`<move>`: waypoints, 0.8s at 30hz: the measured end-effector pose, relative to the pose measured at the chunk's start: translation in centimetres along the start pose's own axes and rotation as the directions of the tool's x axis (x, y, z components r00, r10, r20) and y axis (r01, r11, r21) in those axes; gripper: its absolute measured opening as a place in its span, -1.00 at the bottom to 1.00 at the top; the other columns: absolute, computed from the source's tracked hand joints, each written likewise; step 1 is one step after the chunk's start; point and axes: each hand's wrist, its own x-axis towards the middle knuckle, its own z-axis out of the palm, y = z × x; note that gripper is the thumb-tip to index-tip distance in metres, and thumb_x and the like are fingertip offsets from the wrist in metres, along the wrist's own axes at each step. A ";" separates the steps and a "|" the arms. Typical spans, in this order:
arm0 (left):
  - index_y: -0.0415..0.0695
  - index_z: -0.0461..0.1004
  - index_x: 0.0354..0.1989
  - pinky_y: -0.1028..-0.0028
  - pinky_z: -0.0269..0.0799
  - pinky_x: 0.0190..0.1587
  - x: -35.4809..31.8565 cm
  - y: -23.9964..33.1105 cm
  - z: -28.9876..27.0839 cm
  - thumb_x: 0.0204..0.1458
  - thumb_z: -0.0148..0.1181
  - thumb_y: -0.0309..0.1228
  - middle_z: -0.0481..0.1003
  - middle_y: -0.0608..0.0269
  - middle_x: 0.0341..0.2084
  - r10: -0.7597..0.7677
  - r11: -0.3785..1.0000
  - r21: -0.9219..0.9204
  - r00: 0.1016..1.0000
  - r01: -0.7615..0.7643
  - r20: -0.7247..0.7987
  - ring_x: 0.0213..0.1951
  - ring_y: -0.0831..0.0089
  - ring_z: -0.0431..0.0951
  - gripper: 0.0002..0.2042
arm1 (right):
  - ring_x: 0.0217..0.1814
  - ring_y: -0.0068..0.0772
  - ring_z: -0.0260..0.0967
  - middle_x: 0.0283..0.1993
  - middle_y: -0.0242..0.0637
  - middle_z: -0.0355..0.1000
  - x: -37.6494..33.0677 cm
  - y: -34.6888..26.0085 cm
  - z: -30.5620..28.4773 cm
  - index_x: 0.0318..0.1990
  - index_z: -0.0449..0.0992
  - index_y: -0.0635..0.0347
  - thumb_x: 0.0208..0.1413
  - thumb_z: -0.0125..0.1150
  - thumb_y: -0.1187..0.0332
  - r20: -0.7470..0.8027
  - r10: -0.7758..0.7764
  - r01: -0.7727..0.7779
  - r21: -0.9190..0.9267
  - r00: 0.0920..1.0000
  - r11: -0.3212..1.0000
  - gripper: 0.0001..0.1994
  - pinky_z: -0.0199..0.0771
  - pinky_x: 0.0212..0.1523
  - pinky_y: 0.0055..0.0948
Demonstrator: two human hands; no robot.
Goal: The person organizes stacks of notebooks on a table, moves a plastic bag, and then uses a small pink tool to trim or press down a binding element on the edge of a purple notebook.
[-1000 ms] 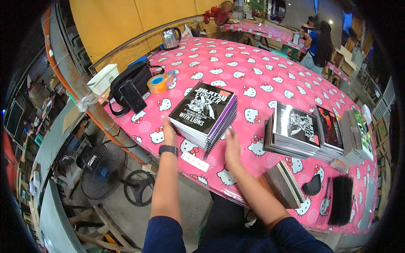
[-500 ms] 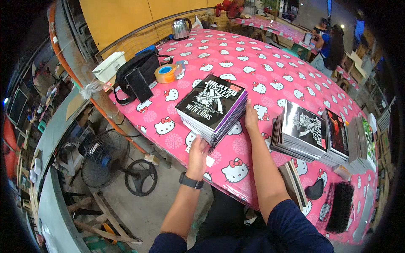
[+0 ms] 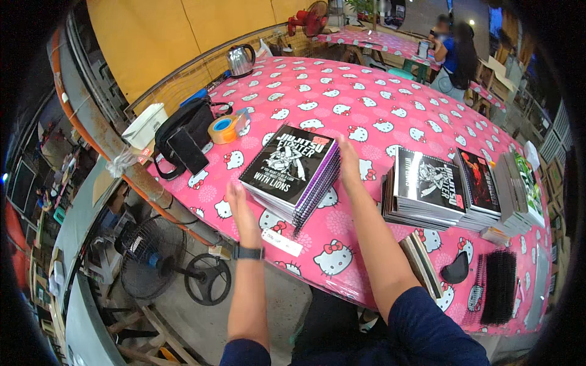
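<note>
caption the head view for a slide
Left hand and right hand, open, flank a stack of spiral-bound notebooks on a pink patterned tablecloth.

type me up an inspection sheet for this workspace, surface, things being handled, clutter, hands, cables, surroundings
surface: pink patterned table cover, visibly in use
job's things: stack of spiral-bound notebooks, black cover on top, between the hands; second notebook stack to its right
clutter: black bag, orange tape roll, white bin, metal kettle, white paper strip
hands: left hand and right hand open beside the first stack; contact unclear
cables: orange line along the post; cannot tell whether it is a cable or a tube
surroundings: black fan beyond the table's left edge, red fan at the back, people near a far table
</note>
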 end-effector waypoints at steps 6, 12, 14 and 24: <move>-0.30 0.34 -0.03 0.47 0.18 0.05 3.5 -1.1 1.5 0.12 -0.07 -0.39 0.39 0.10 -0.11 0.208 0.948 0.232 0.975 -0.220 0.073 -0.05 0.38 0.35 -0.69 | -0.18 -0.53 0.31 -0.27 -0.30 0.43 -1.1 -1.5 2.3 -0.15 0.33 0.28 0.07 0.03 0.32 0.105 -0.052 0.050 0.022 0.993 0.999 -0.75 0.26 -0.10 -0.54; -0.33 0.36 -0.10 0.45 0.21 -0.02 3.2 -2.1 3.7 0.12 -0.08 -0.37 0.42 0.11 -0.16 0.184 0.971 0.140 0.980 -0.194 0.081 -0.13 0.41 0.37 -0.72 | 0.19 -0.08 0.07 0.16 0.00 0.15 -1.3 -3.1 -0.7 0.13 0.15 0.22 0.07 0.02 0.08 -0.142 -0.007 -0.062 -0.478 0.990 0.876 -0.45 0.02 0.19 -0.22; -0.29 0.26 0.04 0.39 0.08 0.11 3.9 -2.6 1.2 0.14 -0.14 -0.07 0.33 0.13 -0.02 -0.003 0.998 -0.069 0.985 0.015 0.173 0.01 0.35 0.28 -0.50 | 0.24 -0.01 -0.02 0.20 -0.03 0.09 -5.2 -4.3 -0.4 0.18 0.10 0.20 0.01 0.11 0.08 -0.102 -0.130 0.070 -0.453 0.986 0.889 -0.37 -0.10 0.24 -0.16; -0.21 0.35 -0.05 0.36 0.31 -0.07 9.6 -9.5 -4.7 0.13 -0.27 -0.16 0.43 0.18 -0.17 -0.266 0.963 0.092 0.833 0.255 0.485 -0.17 0.33 0.43 -0.58 | -0.22 -0.40 0.33 -0.22 -0.22 0.40 -30.7 -14.1 -15.4 -0.13 0.43 0.20 0.07 0.09 0.32 0.771 0.431 -0.058 -0.460 0.468 0.886 -0.76 0.32 -0.17 -0.40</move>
